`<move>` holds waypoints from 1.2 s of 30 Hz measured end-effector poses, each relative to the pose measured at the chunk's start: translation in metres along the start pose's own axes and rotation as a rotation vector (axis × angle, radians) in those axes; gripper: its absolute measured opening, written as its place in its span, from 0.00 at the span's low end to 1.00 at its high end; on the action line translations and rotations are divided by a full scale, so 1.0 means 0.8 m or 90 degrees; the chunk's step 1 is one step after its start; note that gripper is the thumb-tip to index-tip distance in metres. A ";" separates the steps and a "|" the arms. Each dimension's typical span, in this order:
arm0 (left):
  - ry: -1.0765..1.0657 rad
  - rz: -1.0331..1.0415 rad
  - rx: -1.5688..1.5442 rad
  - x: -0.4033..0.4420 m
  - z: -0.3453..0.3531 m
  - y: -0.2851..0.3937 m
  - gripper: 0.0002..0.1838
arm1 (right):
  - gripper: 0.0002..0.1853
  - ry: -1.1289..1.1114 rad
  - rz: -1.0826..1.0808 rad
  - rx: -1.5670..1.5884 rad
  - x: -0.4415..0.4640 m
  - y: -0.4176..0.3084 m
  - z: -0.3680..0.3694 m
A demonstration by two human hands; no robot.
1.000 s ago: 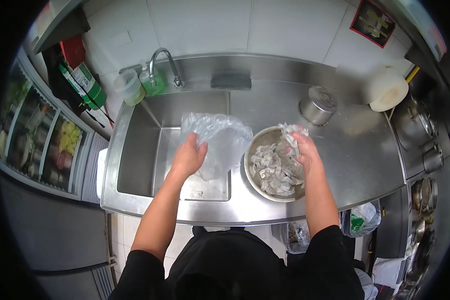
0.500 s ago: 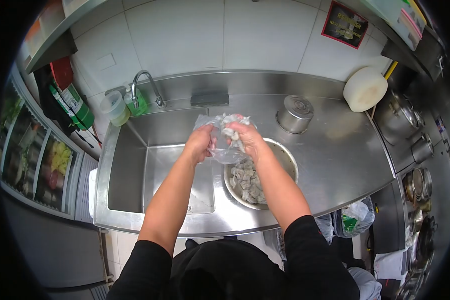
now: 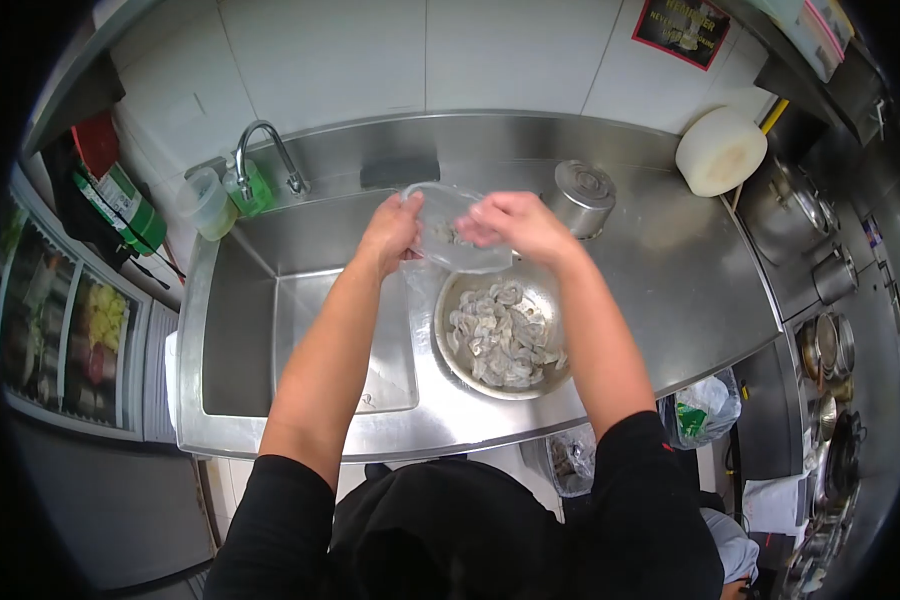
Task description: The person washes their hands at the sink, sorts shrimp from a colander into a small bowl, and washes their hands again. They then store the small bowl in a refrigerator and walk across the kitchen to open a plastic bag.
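A clear plastic bag (image 3: 470, 258) hangs from my left hand (image 3: 394, 232), whose fingers are closed on its left edge. A few greyish pieces show inside it. My right hand (image 3: 518, 225) is at the bag's right side, its fingers bent and smeared by motion, so whether they hold anything is unclear. Just below, a round metal bowl (image 3: 452, 372) stands on the steel counter beside the sink. Raw peeled shrimp (image 3: 500, 335), grey and wet, lie piled in it.
To the left is the steel sink (image 3: 315, 345) with a curved faucet (image 3: 282, 150). A green soap bottle (image 3: 253, 190) and a plastic tub (image 3: 207, 205) stand behind it. A lidded metal pot (image 3: 582, 195) sits behind my right hand. Another person's grey clothing (image 3: 727, 545) shows at lower right.
My right hand, earlier gripping a clump of shrimp at the bag, has moved up and right, and the clump no longer shows in it. More of the bowl is visible.
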State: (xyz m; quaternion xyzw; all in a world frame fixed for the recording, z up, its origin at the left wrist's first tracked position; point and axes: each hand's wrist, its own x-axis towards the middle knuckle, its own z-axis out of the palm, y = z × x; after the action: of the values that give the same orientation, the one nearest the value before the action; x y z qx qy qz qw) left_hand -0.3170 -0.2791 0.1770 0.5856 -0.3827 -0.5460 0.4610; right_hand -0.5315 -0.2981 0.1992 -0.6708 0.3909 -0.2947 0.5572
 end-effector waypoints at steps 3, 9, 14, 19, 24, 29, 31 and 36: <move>-0.007 -0.007 0.004 -0.007 -0.011 -0.005 0.14 | 0.25 -0.121 0.114 -0.176 -0.053 0.029 -0.016; -0.032 -0.001 0.003 -0.014 -0.019 -0.024 0.14 | 0.51 -0.039 0.172 -0.561 -0.083 0.151 0.079; -0.006 0.014 0.055 -0.021 -0.013 -0.038 0.15 | 0.41 0.007 0.215 -0.614 -0.069 0.169 0.097; -0.009 0.024 0.068 -0.024 -0.013 -0.044 0.15 | 0.30 0.052 0.149 -0.592 -0.053 0.205 0.093; 0.011 0.034 0.129 -0.018 -0.019 -0.042 0.16 | 0.19 0.152 0.099 -0.362 -0.052 0.210 0.061; 0.054 0.048 0.156 -0.022 -0.019 -0.045 0.24 | 0.11 0.291 0.228 0.049 -0.082 0.186 0.023; 0.069 0.049 0.155 -0.025 -0.018 -0.047 0.26 | 0.09 0.296 0.225 0.179 -0.093 0.162 0.008; -0.008 0.025 0.137 -0.022 -0.017 -0.047 0.27 | 0.08 0.142 0.190 0.302 -0.090 0.071 0.009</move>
State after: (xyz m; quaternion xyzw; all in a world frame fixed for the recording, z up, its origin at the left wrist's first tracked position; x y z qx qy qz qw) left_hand -0.3078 -0.2503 0.1455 0.6207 -0.4535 -0.4964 0.4033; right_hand -0.5743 -0.2374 0.1452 -0.4203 0.4642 -0.3649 0.6890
